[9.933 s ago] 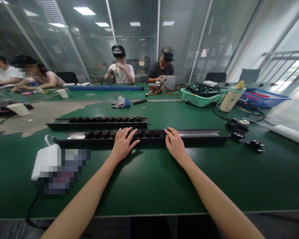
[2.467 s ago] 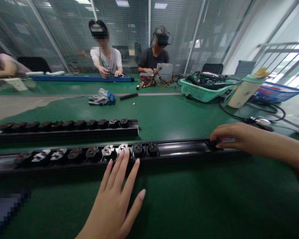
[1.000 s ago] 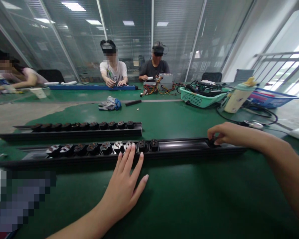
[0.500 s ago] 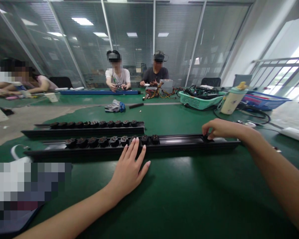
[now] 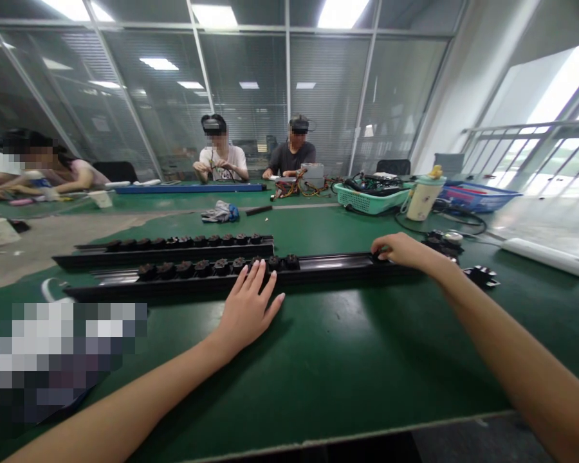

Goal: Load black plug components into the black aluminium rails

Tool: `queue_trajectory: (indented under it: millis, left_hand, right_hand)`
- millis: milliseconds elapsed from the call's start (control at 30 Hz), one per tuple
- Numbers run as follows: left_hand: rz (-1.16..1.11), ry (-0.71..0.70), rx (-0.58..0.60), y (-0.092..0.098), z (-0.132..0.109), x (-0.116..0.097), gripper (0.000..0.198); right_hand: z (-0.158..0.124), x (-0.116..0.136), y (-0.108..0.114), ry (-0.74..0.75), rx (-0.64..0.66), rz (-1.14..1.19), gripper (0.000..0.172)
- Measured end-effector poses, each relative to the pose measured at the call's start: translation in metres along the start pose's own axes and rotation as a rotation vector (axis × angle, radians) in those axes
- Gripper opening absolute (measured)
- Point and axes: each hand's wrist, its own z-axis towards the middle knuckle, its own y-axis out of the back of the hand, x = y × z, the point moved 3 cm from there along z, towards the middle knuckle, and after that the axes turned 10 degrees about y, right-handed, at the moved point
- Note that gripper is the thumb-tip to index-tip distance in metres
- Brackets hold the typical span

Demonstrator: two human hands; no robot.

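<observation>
A long black channel rail [image 5: 335,275] lies across the green table in front of me. Several black socket modules [image 5: 202,267] sit in a row inside it, with bare metallic channel on both sides of the row. My left hand [image 5: 248,302] rests with fingers spread, its fingertips over the modules near the row's right end. Toward the rail's right end, my right hand [image 5: 398,251] pinches a black socket module [image 5: 380,256] in the channel, mostly hidden by the fingers. Behind lies a second, similar rail [image 5: 174,258], also holding a row of modules.
Loose black modules [image 5: 482,276] lie right of the rail. Farther back are a green basket [image 5: 369,200], a cream bottle [image 5: 425,199], a blue basket [image 5: 487,200] and grey-blue gloves [image 5: 220,212]. Co-workers sit across and at left. A blurred-out item [image 5: 72,354] lies left.
The camera view has tilted up and shifted, bringing the near table edge and loose modules into sight. Both hands stay at about the same places along the rail.
</observation>
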Motion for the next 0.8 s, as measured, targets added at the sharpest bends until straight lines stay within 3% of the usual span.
queue_trajectory:
  millis: [267,800]
  left_hand:
    - [0.006,-0.014,-0.018,0.000,-0.004,-0.003,0.058]
    - [0.056,-0.030,-0.086,0.009,-0.006,-0.004,0.057]
  right_hand:
    - [-0.025,0.022,-0.026,-0.042,-0.269,-0.139,0.030]
    - [-0.027,0.019,-0.034,0.031,-0.426,0.019,0.016]
